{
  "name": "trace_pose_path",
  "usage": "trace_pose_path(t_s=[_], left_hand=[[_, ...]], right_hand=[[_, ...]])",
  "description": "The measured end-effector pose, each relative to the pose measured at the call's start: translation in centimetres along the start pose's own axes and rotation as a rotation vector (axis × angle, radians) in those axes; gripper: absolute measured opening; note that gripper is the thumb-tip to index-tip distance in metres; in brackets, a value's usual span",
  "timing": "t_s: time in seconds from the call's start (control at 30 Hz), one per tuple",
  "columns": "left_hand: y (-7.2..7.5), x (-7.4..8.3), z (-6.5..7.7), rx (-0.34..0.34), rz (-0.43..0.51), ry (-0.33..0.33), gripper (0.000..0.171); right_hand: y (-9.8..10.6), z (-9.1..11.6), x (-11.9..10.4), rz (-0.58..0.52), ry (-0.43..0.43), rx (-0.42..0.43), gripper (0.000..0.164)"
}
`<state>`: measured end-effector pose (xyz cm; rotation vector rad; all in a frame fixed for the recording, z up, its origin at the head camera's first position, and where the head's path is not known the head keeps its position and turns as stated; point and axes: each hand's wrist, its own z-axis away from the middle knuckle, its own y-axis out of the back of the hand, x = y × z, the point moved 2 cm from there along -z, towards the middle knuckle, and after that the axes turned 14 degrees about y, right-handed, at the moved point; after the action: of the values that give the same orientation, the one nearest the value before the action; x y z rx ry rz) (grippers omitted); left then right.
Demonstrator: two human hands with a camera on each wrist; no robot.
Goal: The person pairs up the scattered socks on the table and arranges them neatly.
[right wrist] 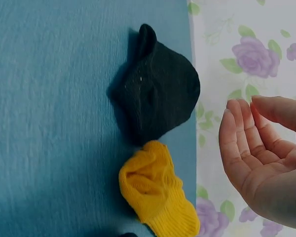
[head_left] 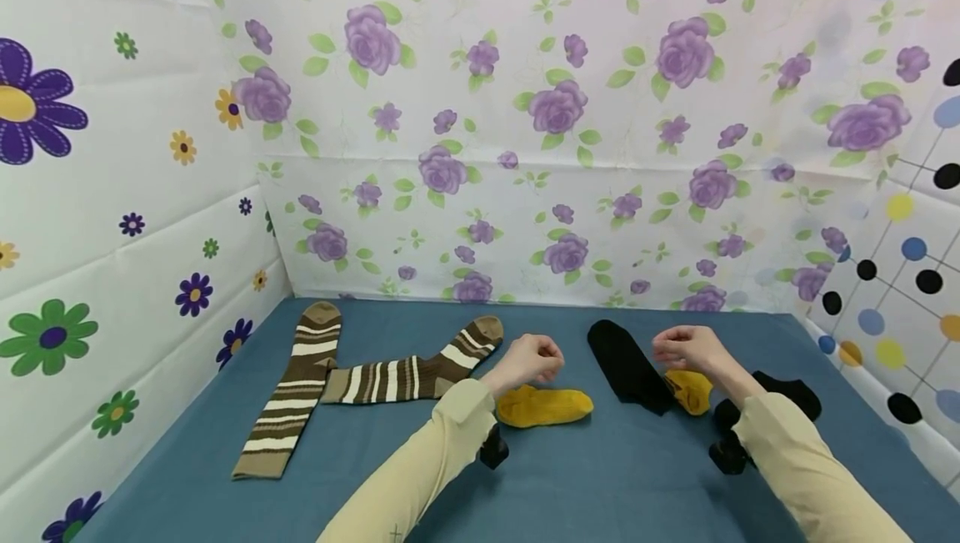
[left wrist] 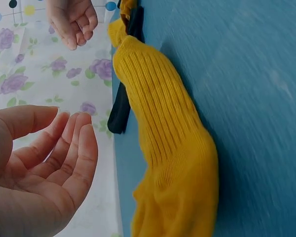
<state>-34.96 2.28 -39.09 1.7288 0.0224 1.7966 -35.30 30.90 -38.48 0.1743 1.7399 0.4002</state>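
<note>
My left hand hovers above a mustard-yellow sock lying flat on the blue cloth; the fingers are loosely bent and nothing is in them. In the left wrist view, that sock's ribbed leg lies beside the hand. Above a second, bunched yellow sock is my right hand, also holding nothing, its fingers relaxed. A black sock lies left of the bunched one, and another black sock is to its right, partly hidden by the right wrist.
Two brown-and-white striped socks lie on the left: one lengthwise, the other crosswise, meeting near the first one's middle. The blue cloth covers the table. A flowered sheet hangs behind, with patterned sheets on both sides.
</note>
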Motion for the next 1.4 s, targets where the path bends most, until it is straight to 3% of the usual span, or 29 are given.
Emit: trace_pose_path(t_s=[0.27,0.3,0.5,0.53,0.7,1.13,1.4], left_hand=[[-1.2,1.2,-0.3,-0.035,0.014,-0.012,0.01],[-1.4,1.3,-0.3,-0.033,0.014,-0.01,0.011],[-2.3,1.3,-0.6,-0.019,0.003,0.011,0.009],[-2.4,1.3,-0.5,-0.018,0.003,0.014,0.008],[-2.9,1.6,-0.5,-0.019,0.019,0.031,0.007],[-4.9,2.7,-0.8,-0.04,0.004,0.003,0.009],[-6.4,2.8,-0.9,-0.023,0.03,0.035,0.008]], right_hand=[[1.3,-0.2,1.0,-0.012,0.012,0.011,0.031],[1.7,-0.5,2.2,-0.051,0.048,-0.006,0.029],[2.5,-0.3,2.7,-0.053,0.03,-0.005,0.033],[2.4,0.1,1.7,-0.008,-0.007,0.01,0.035],[2.9,0.4,1.8,0.009,-0.023,0.017,0.033],[4.0,0.5,2.0,0.054,-0.03,0.046,0.031],[4.4,0.7,2.4,0.095,-0.014,0.08,0.03]])
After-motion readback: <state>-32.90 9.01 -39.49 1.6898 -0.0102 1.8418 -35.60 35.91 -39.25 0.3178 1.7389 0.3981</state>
